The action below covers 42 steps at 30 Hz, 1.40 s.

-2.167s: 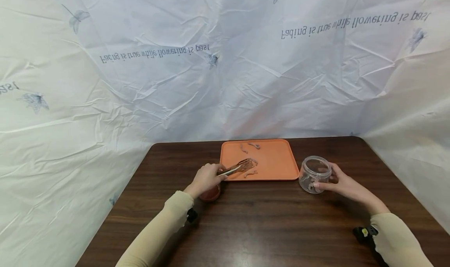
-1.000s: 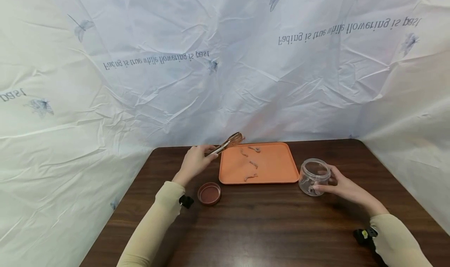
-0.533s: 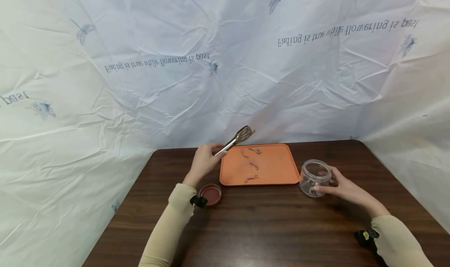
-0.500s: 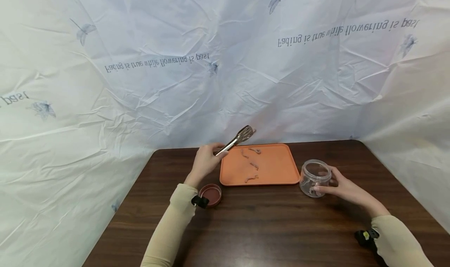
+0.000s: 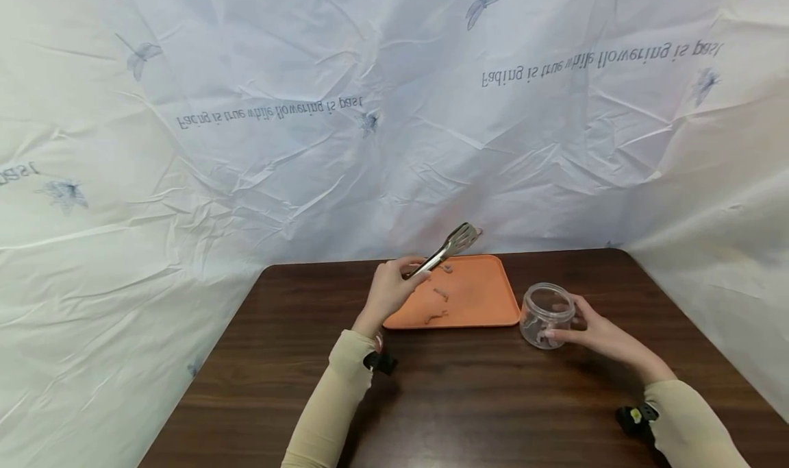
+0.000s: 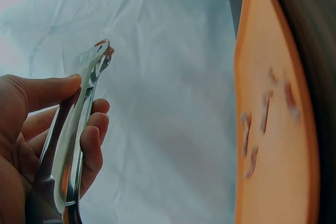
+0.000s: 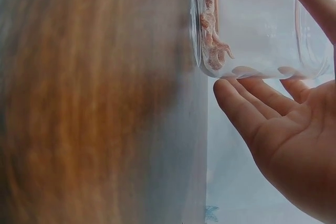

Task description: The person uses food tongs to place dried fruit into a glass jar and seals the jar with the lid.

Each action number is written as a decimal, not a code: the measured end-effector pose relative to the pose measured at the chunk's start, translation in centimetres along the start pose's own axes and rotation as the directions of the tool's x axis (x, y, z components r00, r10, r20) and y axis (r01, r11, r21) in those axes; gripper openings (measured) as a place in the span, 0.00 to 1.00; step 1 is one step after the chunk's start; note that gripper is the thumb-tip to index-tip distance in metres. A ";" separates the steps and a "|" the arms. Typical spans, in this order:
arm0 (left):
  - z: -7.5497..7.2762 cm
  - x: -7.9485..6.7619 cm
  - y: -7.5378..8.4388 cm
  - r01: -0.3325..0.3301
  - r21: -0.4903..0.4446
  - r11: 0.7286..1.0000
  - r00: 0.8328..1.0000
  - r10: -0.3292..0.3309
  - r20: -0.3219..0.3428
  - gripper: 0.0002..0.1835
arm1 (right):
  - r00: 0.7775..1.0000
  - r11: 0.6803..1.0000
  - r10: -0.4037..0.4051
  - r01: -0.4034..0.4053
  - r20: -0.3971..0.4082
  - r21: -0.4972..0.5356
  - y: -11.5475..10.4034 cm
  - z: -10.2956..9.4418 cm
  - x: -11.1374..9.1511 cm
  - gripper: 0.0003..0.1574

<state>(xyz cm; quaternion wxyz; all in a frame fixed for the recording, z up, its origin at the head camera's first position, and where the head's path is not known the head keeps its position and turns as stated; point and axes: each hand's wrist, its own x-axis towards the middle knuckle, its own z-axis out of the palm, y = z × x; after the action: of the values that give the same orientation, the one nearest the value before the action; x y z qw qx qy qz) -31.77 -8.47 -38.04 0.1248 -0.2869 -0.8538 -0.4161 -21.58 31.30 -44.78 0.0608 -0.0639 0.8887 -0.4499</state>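
My left hand [image 5: 390,291] grips metal tongs [image 5: 445,250] raised over the orange tray [image 5: 490,307]. In the left wrist view, a small reddish-brown strip [image 6: 110,51] shows at the tips of the tongs. Several similar curled strips [image 6: 265,113] lie on the tray. At the right, my right hand [image 5: 600,334] holds a clear, lidless jar [image 5: 545,310] that stands on the table, thumb on one side and fingers on the other. Pinkish pieces [image 7: 210,32] lie along the jar's bottom in the right wrist view.
A brown wooden table [image 5: 481,406] carries everything. Only a sliver of the reddish round lid [image 5: 379,342] shows beside my left wrist. A white printed sheet [image 5: 308,180] hangs behind the table and at its sides.
The tongs have risen from the tray and swung right towards the jar with a strip at their tips. My left forearm now covers most of the lid. The right hand stays on the jar.
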 end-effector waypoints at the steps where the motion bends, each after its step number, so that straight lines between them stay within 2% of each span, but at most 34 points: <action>1: 0.4 0.0 0.2 -0.005 -0.013 1.000 1.000 0.005 0.009 0.18 | 1.000 1.000 0.003 -0.003 0.001 0.001 0.0 0.0 0.0 0.59; 8: 3.0 0.1 1.7 -0.025 -0.076 0.997 0.999 0.027 0.029 0.18 | 1.000 0.999 0.031 -0.031 0.003 0.008 0.0 0.0 0.2 0.61; 17: 5.2 0.0 3.6 -0.052 -0.096 0.994 0.995 0.060 0.076 0.18 | 1.000 1.000 -0.011 0.011 -0.012 0.008 0.2 -0.2 0.3 0.61; 32: 7.4 -0.7 4.5 -0.097 -0.036 0.995 0.985 0.101 0.141 0.16 | 1.000 1.000 0.025 -0.025 -0.006 0.015 0.0 -0.2 0.5 0.63; 38: 7.9 -0.8 4.6 -0.049 -0.052 0.997 0.978 0.058 0.199 0.16 | 0.999 0.999 0.040 -0.040 0.009 -0.007 0.0 -0.2 0.6 0.65; 42: 8.2 -0.8 4.5 -0.046 -0.048 0.998 0.975 0.055 0.216 0.16 | 0.998 0.998 0.054 -0.053 0.012 -0.018 0.2 -0.3 0.6 0.66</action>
<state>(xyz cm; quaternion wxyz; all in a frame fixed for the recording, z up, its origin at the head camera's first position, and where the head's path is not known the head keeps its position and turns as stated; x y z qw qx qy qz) -28.19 -0.14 -40.66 0.0352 -0.3549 -0.8457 -0.3970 -22.23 31.49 -44.78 0.0780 -0.0436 0.8937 -0.4396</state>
